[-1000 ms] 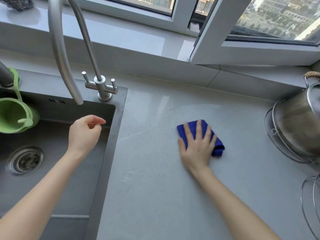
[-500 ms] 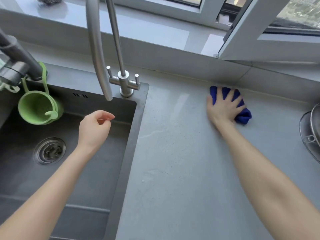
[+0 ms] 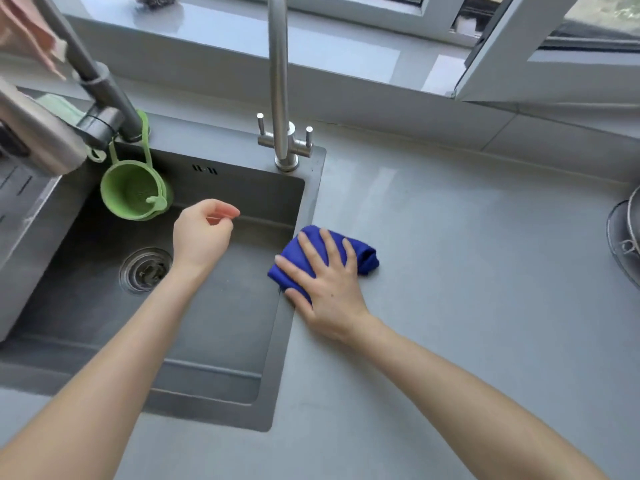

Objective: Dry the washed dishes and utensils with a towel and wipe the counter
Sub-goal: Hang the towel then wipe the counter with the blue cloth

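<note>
A folded blue towel (image 3: 363, 254) lies on the grey counter (image 3: 467, 271), right at the sink's right edge. My right hand (image 3: 325, 282) presses flat on the towel with its fingers spread and straight. My left hand (image 3: 201, 233) hovers over the dark sink basin (image 3: 214, 323), its fingers loosely curled and holding nothing.
A tall steel tap (image 3: 282, 98) stands at the sink's back right corner. A green silicone strainer (image 3: 133, 192) hangs from a second faucet (image 3: 97, 91) on the left. A wire rack with a metal pot (image 3: 627, 237) sits at the counter's far right. The window sill (image 3: 242, 36) runs behind.
My right hand has slid the blue towel from the back of the counter near the wall forward and left to the sink's edge. My left hand stays over the basin.
</note>
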The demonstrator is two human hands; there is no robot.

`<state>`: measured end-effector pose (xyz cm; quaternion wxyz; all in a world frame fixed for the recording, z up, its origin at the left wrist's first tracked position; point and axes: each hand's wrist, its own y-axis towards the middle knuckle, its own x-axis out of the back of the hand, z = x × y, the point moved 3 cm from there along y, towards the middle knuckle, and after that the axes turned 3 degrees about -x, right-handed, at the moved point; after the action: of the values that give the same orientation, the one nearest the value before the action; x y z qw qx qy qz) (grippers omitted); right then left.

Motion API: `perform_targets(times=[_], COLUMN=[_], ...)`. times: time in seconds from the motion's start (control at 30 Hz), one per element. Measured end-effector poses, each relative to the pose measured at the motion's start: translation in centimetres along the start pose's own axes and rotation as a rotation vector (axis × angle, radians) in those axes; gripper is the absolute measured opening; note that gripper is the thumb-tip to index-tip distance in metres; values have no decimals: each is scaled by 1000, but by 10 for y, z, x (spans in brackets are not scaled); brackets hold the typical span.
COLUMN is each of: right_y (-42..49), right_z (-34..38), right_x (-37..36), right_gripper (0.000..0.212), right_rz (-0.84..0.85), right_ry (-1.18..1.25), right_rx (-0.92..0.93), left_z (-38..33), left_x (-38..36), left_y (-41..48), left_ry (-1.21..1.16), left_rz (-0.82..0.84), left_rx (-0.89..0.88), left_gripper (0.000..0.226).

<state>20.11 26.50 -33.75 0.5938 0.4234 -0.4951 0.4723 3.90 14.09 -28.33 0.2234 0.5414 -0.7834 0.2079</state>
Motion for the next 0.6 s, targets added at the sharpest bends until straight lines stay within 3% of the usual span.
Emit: perform_targets(times=[0.17, 0.27, 0.33, 0.5, 0.6], right_y=[-67, -84, -92, -103, -119], right_z=[14, 23, 37, 46, 13], right_x=[-1, 10, 25, 74, 100], right_gripper=[41, 32, 35, 24, 24], right_rz=[-40, -100, -132, -105, -183], right_ry=[15, 124, 411, 1500, 1676], right_rx=[127, 63, -142, -810, -990], left_z=[-6, -13, -19, -29, -26], left_x=[10, 9, 6, 9, 18], left_y=[-15, -21, -26, -32, -32], left_ry=[-13, -5, -11, -34, -59], left_rz=[56, 90, 127, 188, 211], left_rx=[-28, -53, -77, -131, -131], left_gripper=[28, 27, 27, 26, 29])
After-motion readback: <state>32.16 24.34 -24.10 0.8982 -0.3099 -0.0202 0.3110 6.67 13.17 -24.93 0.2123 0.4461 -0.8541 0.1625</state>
